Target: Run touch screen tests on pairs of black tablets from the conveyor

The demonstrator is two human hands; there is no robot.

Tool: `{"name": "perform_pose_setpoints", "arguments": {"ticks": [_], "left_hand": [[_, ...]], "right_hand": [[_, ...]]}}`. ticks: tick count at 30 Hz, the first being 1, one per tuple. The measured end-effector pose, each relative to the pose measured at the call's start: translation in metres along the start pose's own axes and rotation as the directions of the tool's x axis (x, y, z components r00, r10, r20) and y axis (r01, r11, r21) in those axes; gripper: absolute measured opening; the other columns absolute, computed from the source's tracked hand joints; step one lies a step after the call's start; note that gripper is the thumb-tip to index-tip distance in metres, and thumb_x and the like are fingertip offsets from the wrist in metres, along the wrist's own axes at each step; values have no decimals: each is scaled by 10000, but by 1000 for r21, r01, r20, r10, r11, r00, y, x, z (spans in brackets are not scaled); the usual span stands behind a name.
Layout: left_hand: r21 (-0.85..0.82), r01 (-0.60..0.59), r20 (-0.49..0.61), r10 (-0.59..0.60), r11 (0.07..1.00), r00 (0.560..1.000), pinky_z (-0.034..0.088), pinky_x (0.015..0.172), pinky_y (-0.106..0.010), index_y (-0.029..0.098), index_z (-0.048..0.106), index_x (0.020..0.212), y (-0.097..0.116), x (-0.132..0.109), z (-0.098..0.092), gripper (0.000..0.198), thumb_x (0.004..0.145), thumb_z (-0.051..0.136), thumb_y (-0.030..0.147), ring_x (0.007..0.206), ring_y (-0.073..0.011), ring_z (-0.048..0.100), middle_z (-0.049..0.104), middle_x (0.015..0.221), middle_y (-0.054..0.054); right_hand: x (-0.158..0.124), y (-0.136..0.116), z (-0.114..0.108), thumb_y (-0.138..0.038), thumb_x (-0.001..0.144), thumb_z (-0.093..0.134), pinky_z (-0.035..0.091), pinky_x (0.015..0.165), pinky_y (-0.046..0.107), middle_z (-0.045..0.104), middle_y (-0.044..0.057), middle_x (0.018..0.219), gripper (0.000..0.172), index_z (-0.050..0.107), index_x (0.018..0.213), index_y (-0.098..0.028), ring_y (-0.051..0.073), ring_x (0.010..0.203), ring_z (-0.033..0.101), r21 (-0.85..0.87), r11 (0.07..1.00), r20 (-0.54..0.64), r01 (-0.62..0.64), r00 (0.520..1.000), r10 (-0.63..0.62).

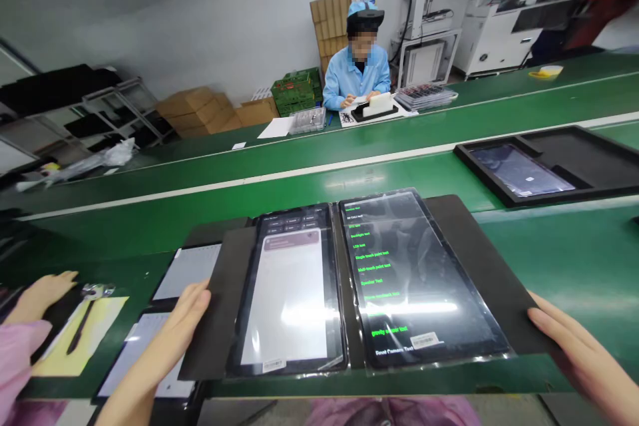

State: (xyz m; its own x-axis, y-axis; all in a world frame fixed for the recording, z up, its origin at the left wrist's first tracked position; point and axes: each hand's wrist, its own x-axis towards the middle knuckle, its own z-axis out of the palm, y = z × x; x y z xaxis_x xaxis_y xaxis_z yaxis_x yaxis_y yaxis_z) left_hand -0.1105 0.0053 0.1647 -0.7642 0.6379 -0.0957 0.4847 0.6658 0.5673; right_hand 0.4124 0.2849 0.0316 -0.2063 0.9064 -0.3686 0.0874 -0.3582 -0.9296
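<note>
Between my hands a black foam tray (469,266) carries two tablets side by side. The left tablet (289,293) shows a mostly white screen; the right tablet (419,279) shows a dark screen with a green test list. Both seem covered in clear film and bear a small white label near the bottom. My left hand (187,316) is closed on the tray's left edge. At the opposite edge, my right hand (564,329) is closed too, with its thumb and fingers partly hidden. The tray is slightly tilted near the front of the green bench.
Two more lit tablets (192,273) lie beyond my left forearm. At far left a co-worker's hand (47,293) rests near yellow paper (104,326). Another black tray (519,200) with a tablet lies at right. Across the line sits a person in blue (357,73).
</note>
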Motion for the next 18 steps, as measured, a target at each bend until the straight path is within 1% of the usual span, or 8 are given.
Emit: {"name": "perform_pose_setpoints", "arguments": {"ticks": [3,5,7,9,11,13,15,18], "left_hand": [[-209,150,-11,-156,966,988,330,1293,-549,253,633,1403,10,0,13,958,770,446,948,1521,-403,444,656,1458,-109],[-285,190,39,-187,939,982,396,1252,-576,250,592,1461,10,1,13,993,775,424,949,1518,-427,441,660,1444,-134],[-212,89,31,-85,973,996,378,1248,-621,249,503,1556,8,2,9,973,845,395,905,1530,-435,416,595,1515,-154],[0,-157,-25,157,988,987,278,1274,-670,267,450,1605,10,3,3,866,936,390,813,1566,-433,341,449,1633,-159],[201,-437,24,442,877,897,215,1282,-690,318,515,1567,24,7,-1,711,1004,363,723,1591,-425,272,327,1706,-123],[287,-640,193,611,713,768,216,1282,-677,366,587,1507,51,15,0,614,1042,319,665,1599,-408,253,301,1732,-76],[313,-730,348,642,607,683,200,1285,-667,374,564,1524,90,27,5,595,1057,308,639,1603,-390,257,306,1745,-67],[272,-742,453,599,613,660,119,1272,-716,303,537,1538,152,48,24,627,1044,380,657,1612,-410,232,302,1748,-122]], "right_hand": [[-8,-1,27,-658,658,823,688,815,391,802,71,1226,587,826,1105,-278,375,1136,757,136,991,-99,22,995,-9],[-12,-9,39,-656,697,801,684,768,362,813,72,1193,562,820,1103,-267,353,1084,774,128,989,-142,73,988,-54],[-15,-19,41,-644,699,807,675,761,343,823,71,1151,531,830,1070,-266,343,1062,777,88,990,-115,110,988,-100],[-16,-27,37,-635,681,822,666,769,338,828,74,1123,519,843,1040,-262,344,1053,772,61,991,-58,123,991,-119],[-15,-31,32,-639,661,828,656,719,333,826,83,1119,531,851,1025,-253,346,1027,768,41,993,-37,110,993,-109],[-13,-32,30,-653,648,824,628,618,316,822,87,1137,562,852,1035,-247,338,979,766,16,996,-47,87,995,-86],[-10,-32,30,-656,631,829,605,581,300,821,83,1145,571,854,1031,-249,327,962,760,10,997,-47,79,996,-78],[-7,-30,32,-637,620,845,621,678,291,824,70,1126,532,857,992,-258,312,999,745,37,994,-28,106,994,-105]]}}
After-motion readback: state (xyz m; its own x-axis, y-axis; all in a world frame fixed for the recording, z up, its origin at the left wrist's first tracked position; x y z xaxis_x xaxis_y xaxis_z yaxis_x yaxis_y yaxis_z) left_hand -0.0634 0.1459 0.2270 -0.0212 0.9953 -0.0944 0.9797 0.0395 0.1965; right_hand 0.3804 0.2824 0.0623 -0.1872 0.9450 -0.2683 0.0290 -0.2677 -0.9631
